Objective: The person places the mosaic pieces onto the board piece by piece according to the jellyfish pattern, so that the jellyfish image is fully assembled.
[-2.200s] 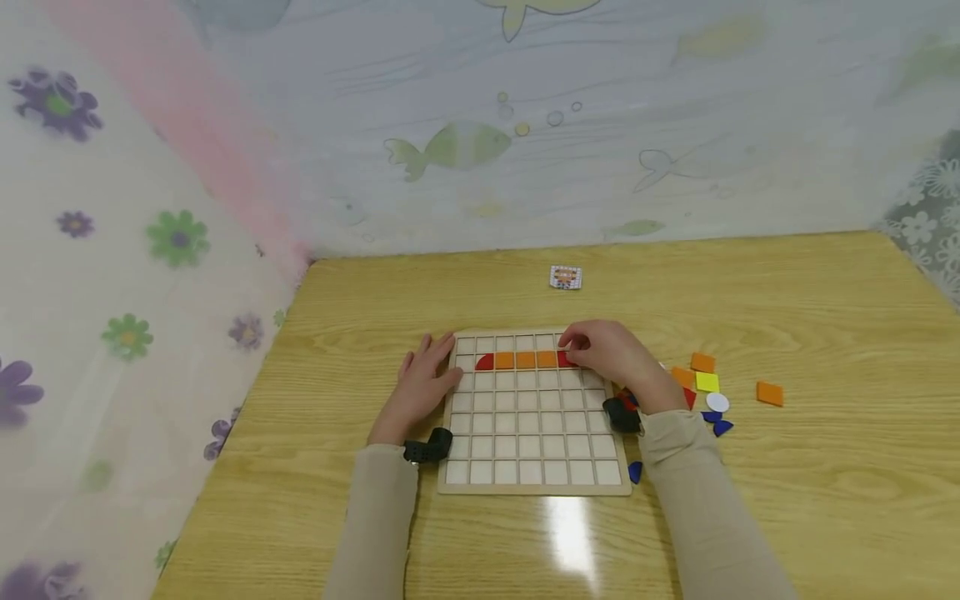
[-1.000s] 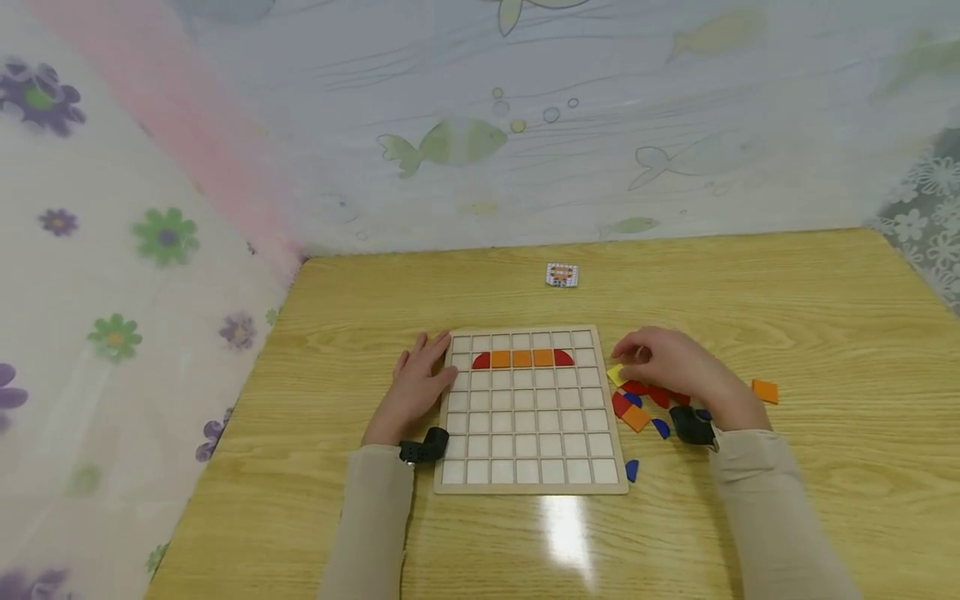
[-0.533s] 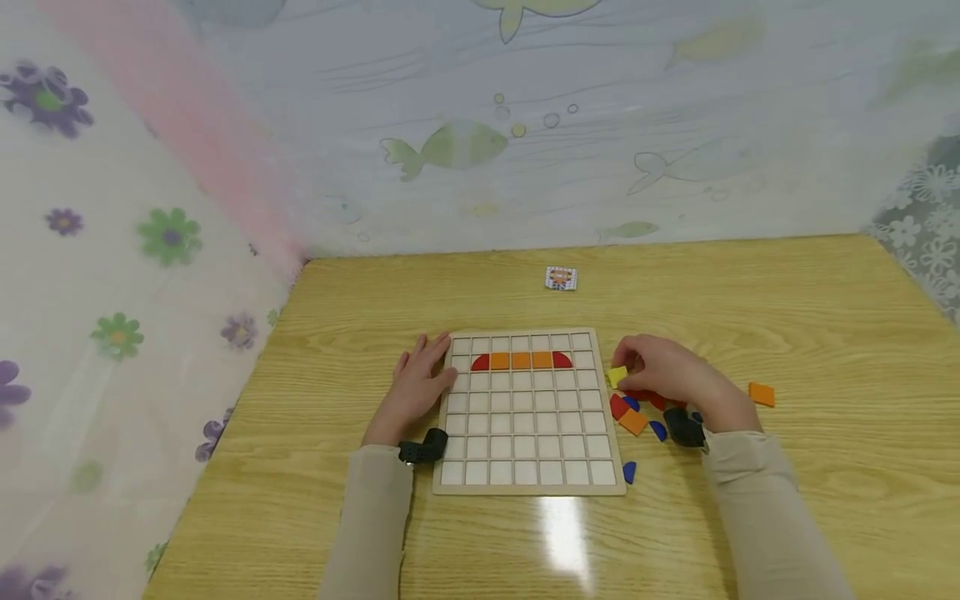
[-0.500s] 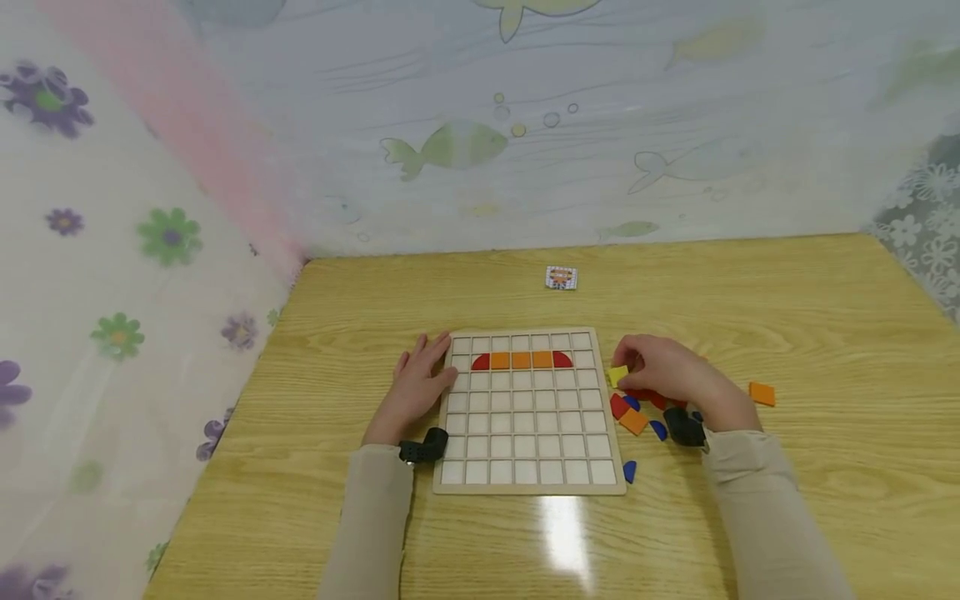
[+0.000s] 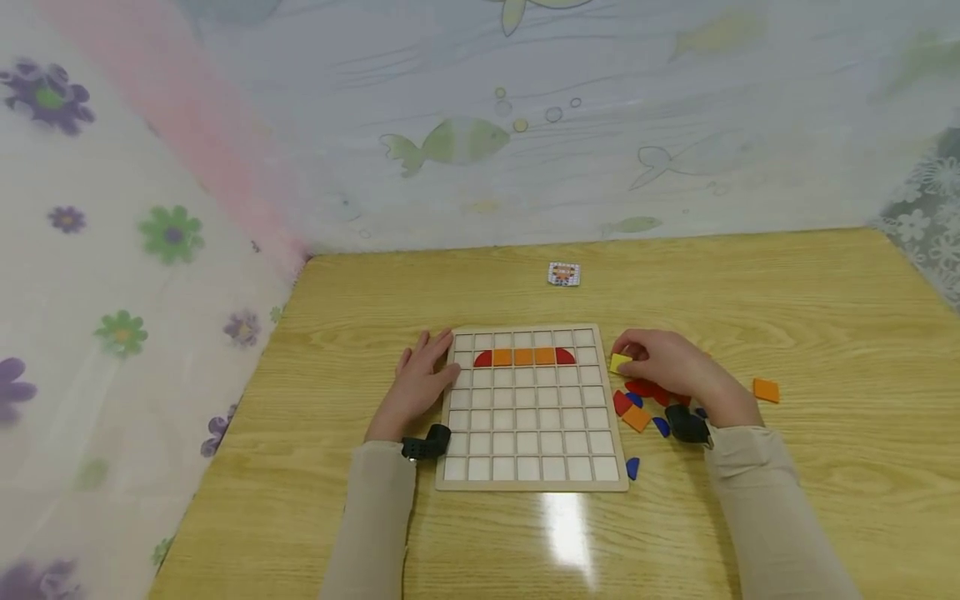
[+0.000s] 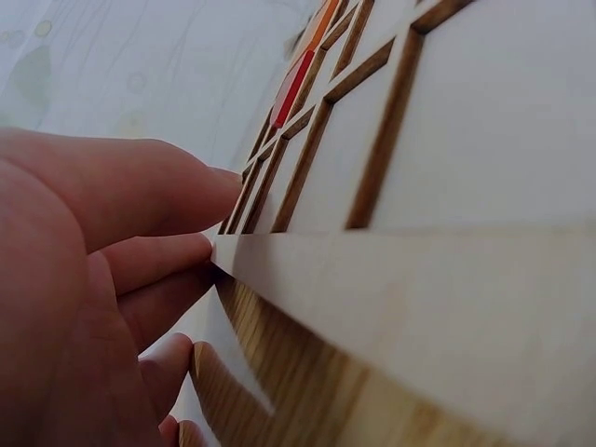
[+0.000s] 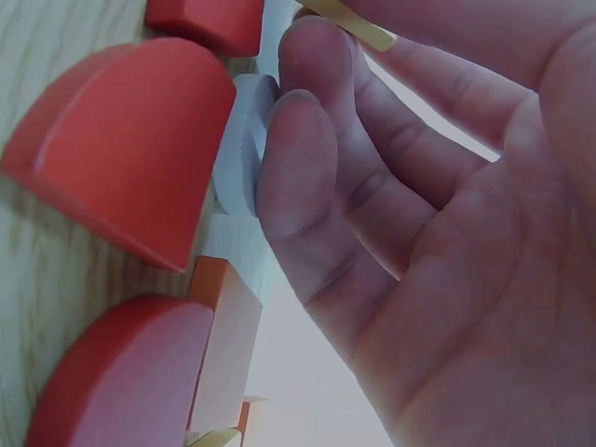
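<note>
My left hand [image 5: 416, 387] rests along the left side of a wooden grid board [image 5: 532, 486], its fingers fairly straight. In the left wrist view the thumb touches the board's rim and other fingertips meet its side. My right hand [image 5: 675, 367] pinches a yellow square tile [image 5: 618, 363] between thumb and finger, just right of the board. The tile's thin edge [image 7: 368, 26] shows at the top of the right wrist view. In the board's second row from the top, several orange square tiles [image 5: 522, 357] lie between two red rounded tiles [image 5: 483, 358].
Loose red, blue and orange tiles [image 5: 637, 417] lie under and near my right hand. A white disc [image 7: 240, 144] shows beside its fingertips. One orange tile [image 5: 766, 390] lies farther right, and a blue piece [image 5: 633, 468] near the board's lower right. A pattern card [image 5: 564, 274] lies behind the board.
My right hand has left the red tile at the right end of the row and moved right to the loose tiles. It now holds the yellow tile, slightly farther back. The left hand stays put.
</note>
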A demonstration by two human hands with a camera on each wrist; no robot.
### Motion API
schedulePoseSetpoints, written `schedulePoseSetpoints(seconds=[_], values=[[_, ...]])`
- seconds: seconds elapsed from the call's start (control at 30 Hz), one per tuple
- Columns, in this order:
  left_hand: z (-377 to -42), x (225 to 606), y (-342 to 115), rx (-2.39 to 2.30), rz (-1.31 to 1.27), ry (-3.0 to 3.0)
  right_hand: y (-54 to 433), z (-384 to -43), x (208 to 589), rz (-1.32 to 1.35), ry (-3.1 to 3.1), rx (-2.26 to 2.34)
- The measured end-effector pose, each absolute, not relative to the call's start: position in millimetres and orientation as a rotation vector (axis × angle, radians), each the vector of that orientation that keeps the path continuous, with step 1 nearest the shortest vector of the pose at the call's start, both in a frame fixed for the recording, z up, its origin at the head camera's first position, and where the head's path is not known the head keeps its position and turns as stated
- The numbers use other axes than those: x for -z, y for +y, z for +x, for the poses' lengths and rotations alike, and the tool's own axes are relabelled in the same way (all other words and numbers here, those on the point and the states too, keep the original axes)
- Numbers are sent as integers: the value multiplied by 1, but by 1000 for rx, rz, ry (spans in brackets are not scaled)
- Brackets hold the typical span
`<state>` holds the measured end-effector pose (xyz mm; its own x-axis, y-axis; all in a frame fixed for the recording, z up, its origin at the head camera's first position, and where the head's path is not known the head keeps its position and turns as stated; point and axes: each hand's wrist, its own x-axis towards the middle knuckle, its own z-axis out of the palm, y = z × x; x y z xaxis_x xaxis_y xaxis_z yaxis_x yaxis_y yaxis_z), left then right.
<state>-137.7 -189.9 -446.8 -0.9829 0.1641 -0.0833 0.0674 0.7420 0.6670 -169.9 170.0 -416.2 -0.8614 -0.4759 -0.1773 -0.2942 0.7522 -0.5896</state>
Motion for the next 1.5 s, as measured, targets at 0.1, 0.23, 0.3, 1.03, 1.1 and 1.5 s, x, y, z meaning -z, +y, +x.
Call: schedulePoseSetpoints(seconds=[0.1,0.23,0.3,1.03,1.1,1.5], values=[[-138,446,-190,-1061,195,2805,168,-170,415,-561,2659,811],[-136,444,-191,-1062,182,2805,163,-171,412,-523,2709,820],[-137,444,-191,-1072,185,2803,160,-170,409,-528,2733,837],[-140,444,-189,-1079,187,2804,66,-170,396,-826,2584,980],[-139,445,-189,-1081,188,2802,57,-170,397,-804,2553,1011],[-139,445,-187,-1061,166,2816,21,-173,407,-769,2535,987]])
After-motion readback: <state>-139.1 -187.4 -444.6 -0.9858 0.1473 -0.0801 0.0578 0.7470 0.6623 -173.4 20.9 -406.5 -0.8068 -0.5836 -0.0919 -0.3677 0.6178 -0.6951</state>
